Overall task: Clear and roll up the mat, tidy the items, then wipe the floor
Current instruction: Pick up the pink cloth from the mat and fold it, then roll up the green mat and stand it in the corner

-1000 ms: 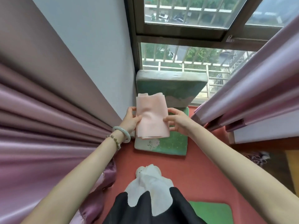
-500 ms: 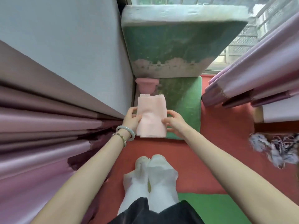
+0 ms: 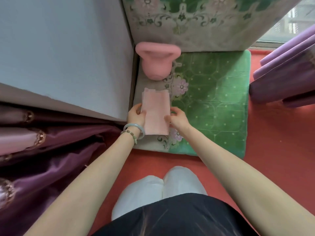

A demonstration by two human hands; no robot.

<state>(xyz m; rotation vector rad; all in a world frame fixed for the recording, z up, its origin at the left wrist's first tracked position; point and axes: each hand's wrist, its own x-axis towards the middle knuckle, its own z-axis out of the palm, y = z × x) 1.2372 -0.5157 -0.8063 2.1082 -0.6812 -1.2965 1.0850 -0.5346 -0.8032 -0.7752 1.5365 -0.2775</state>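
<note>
A: While gripped from 2 sides like that, what exactly?

B: Folded pink cloth (image 3: 156, 113), held flat and pinched along both long edges. Left hand (image 3: 136, 114) on the left edge, thumb on top, fingers curled underneath. Right hand (image 3: 178, 118) on the right edge, thumb pressed onto the top face, fingers curled round the back.

A: And held where?

B: Over the near left part of the green floral cushion (image 3: 213, 103), close to the grey wall (image 3: 59, 48). Touching the cushion or just above it: cannot tell.

A: Anything else nearby?

B: Pink kettlebell (image 3: 157, 63) on the far left corner of that cushion, apart from the cloth. Behind it, a 2nd floral cushion (image 3: 204, 23) stood upright. Purple curtains at left (image 3: 42, 150) and right (image 3: 281, 74), red floor (image 3: 272, 133) beneath. Jade bangle (image 3: 134, 127) and bead bracelet (image 3: 130, 134) on the left wrist.
</note>
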